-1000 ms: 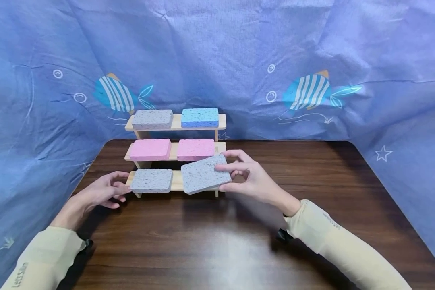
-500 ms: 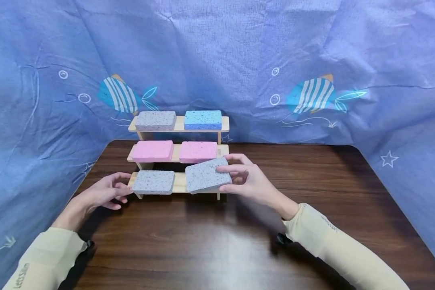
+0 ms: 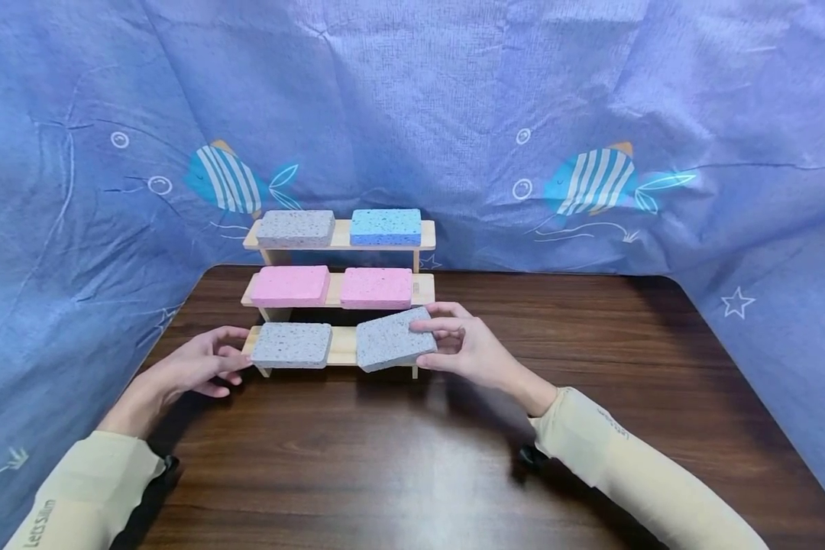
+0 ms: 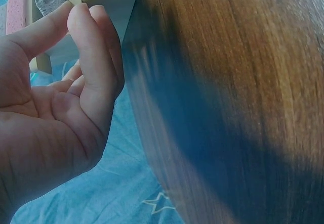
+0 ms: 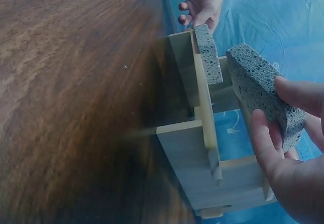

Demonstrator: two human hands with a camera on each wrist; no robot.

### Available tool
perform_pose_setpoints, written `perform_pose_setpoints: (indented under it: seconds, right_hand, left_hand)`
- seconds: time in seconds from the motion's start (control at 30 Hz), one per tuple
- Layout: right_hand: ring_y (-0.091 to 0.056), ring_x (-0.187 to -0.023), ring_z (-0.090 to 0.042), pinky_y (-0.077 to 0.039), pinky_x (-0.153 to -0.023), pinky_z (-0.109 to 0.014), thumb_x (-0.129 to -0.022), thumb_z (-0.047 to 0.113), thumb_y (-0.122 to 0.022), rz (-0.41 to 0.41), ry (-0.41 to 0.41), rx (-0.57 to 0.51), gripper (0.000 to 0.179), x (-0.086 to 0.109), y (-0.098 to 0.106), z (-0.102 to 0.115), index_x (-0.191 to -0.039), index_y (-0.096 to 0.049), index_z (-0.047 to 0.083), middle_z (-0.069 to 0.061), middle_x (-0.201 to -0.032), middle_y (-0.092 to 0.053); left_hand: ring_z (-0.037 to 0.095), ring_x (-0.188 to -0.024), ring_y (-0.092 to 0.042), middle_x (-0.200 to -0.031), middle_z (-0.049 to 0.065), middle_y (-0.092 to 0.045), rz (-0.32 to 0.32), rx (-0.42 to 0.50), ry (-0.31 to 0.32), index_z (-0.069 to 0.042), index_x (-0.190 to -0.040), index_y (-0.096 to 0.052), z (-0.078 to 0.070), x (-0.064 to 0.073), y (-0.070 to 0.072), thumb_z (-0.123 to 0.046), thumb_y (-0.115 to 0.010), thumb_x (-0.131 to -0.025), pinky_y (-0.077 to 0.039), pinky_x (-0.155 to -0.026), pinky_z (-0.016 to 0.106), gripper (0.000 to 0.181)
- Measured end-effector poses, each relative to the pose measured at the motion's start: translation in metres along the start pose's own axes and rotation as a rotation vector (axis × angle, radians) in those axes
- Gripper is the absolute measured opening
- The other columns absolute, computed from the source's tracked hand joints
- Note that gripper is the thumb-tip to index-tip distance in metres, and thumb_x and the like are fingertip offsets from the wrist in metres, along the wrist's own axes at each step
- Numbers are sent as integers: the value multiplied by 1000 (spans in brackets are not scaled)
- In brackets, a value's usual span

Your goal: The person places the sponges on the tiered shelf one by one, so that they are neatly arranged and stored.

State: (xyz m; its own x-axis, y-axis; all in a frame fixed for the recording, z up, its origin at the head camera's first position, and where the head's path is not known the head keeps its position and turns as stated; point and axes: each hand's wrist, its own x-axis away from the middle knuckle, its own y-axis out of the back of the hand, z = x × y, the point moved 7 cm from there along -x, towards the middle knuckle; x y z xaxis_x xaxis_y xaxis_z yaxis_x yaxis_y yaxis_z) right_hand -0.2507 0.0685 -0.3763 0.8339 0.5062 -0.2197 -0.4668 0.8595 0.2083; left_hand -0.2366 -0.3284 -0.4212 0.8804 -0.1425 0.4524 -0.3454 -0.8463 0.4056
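My right hand (image 3: 473,347) pinches a speckled grey sponge (image 3: 390,340) by its right end, thumb in front and fingers on top and behind. That sponge is tilted over the right half of the bottom tier of a wooden three-tier shelf stand (image 3: 344,344); the right wrist view shows it raised off the board. A second grey sponge (image 3: 292,344) lies flat on that tier's left half. At the tier's left end, my left hand (image 3: 202,363) pinches the board between thumb and fingertips. In the left wrist view the fingertips (image 4: 78,14) meet at the stand's corner.
Two pink sponges (image 3: 376,287) lie on the middle tier. The top tier carries a grey sponge (image 3: 296,228) and a blue sponge (image 3: 386,227). The stand is on a dark wooden table (image 3: 557,328), with a blue fish-print cloth (image 3: 454,114) hanging behind and beside it.
The right hand has brought the tilted grey sponge slightly down and right, nearer the bottom tier. The left hand keeps its place at the stand's end. The whole view shifted a little at first.
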Motion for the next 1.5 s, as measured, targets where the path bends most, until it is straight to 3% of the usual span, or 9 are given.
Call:
perform_pose_setpoints:
  seconds: [0.4,0.67,1.0,1.33,1.5]
  right_hand:
    - [-63,-104,-29,-57,-87,-34,-82,-3,-82,-7,-22,6,45,-5,-9,-15,-125,-68,-7,-20,-144,-41]
    - [-66,-93,-20,-60,-78,-33,-81,-3,-83,-3,-33,29,44,-6,-17,-24,-123,-69,-6,-19,-142,-39]
    - [-66,-79,-13,-59,-74,-31,-80,4,-87,-40,-25,205,43,-10,-18,-27,-121,-73,3,-17,-135,-45]
    - [-64,-81,-14,-57,-71,-26,-79,4,-87,-17,-61,179,43,-11,-20,-27,-120,-73,2,-18,-137,-43]
    - [-63,-87,-15,-57,-76,-28,-85,5,-82,13,-89,159,41,-9,-21,-26,-125,-71,2,-17,-140,-41]
  left_hand:
    - [21,-79,-65,-109,14,-64,-3,5,-6,-1,-153,-23,1,0,-1,-16,-66,-100,-59,-59,34,70]
    - [20,-79,-65,-107,13,-65,-1,8,-10,-1,-153,-23,-1,1,-1,-16,-66,-100,-59,-60,35,70]
    - [20,-79,-65,-106,12,-65,1,6,-7,-1,-153,-23,0,1,-1,-17,-66,-100,-59,-60,35,70]
    - [21,-79,-65,-107,12,-65,2,4,-1,-1,-153,-23,0,-1,0,-18,-66,-100,-58,-60,34,71]
    - [20,-79,-65,-107,12,-66,3,7,-3,-1,-153,-23,0,0,0,-18,-65,-100,-58,-60,34,70]
